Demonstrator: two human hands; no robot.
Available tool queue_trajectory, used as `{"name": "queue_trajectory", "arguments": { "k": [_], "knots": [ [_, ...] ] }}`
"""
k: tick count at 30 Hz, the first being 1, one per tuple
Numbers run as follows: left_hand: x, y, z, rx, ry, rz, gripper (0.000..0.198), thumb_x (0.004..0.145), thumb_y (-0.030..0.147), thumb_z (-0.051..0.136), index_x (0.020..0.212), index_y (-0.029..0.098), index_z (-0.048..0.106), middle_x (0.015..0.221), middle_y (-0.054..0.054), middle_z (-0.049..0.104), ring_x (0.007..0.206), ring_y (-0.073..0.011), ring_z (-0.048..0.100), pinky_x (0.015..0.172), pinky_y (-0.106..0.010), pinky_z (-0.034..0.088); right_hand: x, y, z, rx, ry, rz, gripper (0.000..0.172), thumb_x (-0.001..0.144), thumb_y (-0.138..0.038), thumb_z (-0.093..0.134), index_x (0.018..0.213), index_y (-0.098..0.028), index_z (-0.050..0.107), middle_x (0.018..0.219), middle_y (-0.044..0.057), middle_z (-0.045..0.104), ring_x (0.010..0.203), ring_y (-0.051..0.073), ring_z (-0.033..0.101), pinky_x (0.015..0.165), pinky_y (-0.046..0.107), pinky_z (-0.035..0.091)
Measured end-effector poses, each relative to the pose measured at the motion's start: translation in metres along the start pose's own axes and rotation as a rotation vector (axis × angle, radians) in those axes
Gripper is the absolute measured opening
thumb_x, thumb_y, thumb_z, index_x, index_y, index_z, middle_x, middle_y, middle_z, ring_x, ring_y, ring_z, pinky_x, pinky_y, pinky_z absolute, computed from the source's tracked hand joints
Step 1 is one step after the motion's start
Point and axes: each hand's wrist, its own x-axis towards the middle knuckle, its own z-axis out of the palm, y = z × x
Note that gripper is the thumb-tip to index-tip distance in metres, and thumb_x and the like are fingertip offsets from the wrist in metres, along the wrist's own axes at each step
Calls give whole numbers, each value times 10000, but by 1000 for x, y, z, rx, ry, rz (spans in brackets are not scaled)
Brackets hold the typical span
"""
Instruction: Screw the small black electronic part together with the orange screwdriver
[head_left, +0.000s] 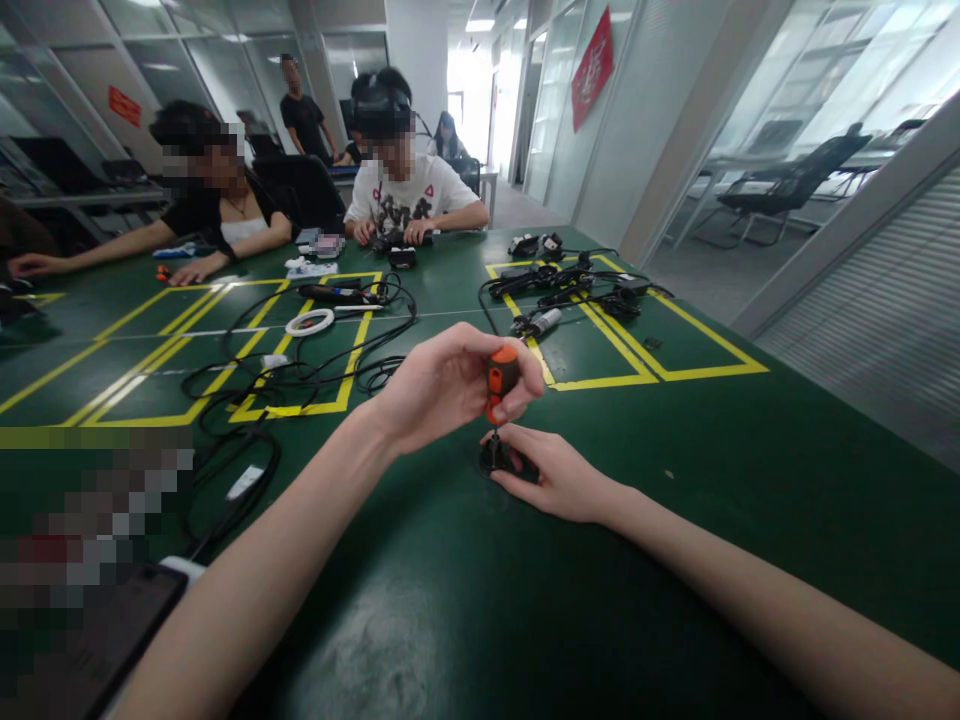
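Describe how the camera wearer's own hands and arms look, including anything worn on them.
The left hand and right hand are bare, without gloves. No watch, bracelet or ring shows on either, though both are partly hidden. The left forearm and right forearm taper toward the wrist, with no sleeve, cable or marking in view.

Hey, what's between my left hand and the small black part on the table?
In the head view, the thin shaft of the screwdriver, its handle in your left hand, reaches down toward the small black part.
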Motion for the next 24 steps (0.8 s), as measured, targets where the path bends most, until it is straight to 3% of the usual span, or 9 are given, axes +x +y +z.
{"name": "queue_trajectory", "arguments": {
  "k": [4,7,11,15,20,22,24],
  "knots": [
    [0,-2,-2,16,-9,35,221,760,322,731,780,141,605,774,-34,635,734,-149,596,720,-290,472,-1,0,0,16,-9,7,266,952,-267,617,1195,-163,593,914,57,677,688,162,596,664,293,495],
    [-1,-3,-1,4,-31,29,240,763,260,740,815,183,519,720,11,636,607,-112,551,640,-265,434,0,0,0,9,-6,15,260,946,-267,623,1187,-174,595,894,48,675,686,165,598,665,294,491],
    [-2,-1,2,56,-23,12,221,841,363,641,914,154,625,628,13,560,559,-110,453,584,-259,355,1,0,0,9,3,1,235,945,-262,623,1164,-183,595,860,29,657,670,163,587,652,289,481],
    [-2,2,3,30,0,9,388,873,449,563,753,101,685,692,-48,565,668,-145,518,660,-288,419,1,0,0,10,-8,-6,216,947,-262,622,1142,-173,596,848,30,649,667,165,585,642,287,474],
    [-3,0,3,31,-2,31,236,798,331,751,812,147,603,825,-48,674,788,-164,641,763,-296,497,1,1,0,27,-21,23,228,947,-275,615,1158,-188,598,876,36,669,680,165,592,669,293,486],
    [-3,-1,4,22,-8,19,265,794,295,766,825,178,530,770,-14,670,667,-133,616,671,-269,469,1,0,0,45,-15,15,212,940,-271,615,1135,-188,600,864,34,662,675,165,589,657,291,478],
    [-4,-1,6,9,5,9,251,814,280,728,824,190,494,667,28,603,532,-89,502,574,-236,386,2,0,0,64,-14,3,181,931,-260,614,1094,-185,600,847,30,647,668,164,584,646,290,472]
  ]
}}
